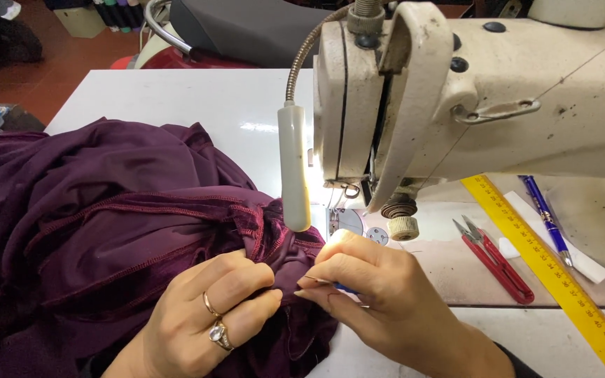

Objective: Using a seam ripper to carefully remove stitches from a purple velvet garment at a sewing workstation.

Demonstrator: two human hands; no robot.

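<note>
Purple fabric (92, 231) lies heaped on the left half of the white surface (176, 98), its stitched edges bunched toward the needle area of the cream sewing machine (470, 98). Left hand (208, 318), with rings on one finger, is closed in a pinch on a fold of the fabric, thumb and forefinger pressed together. Right hand (379, 287) is likewise narrowed to a pinch, fingertips meeting the fabric just beside the left hand's; a small blue item shows under the fingers, and what it is cannot be told. The two hands nearly touch at the fold.

A gooseneck lamp (294, 168) hangs directly above the fold, close over the hands. The machine head stands just behind and to the right, leaving little room above the work. To the right of the hands the surface is open up to the red thread snips (496, 261). Beyond these lie a yellow ruler (554, 269), set diagonally, a blue pen (546, 217) and a white strip (561, 241).

Past the surface's far edge: red floor tiles (50, 56) and a dark seat (246, 28)
</note>
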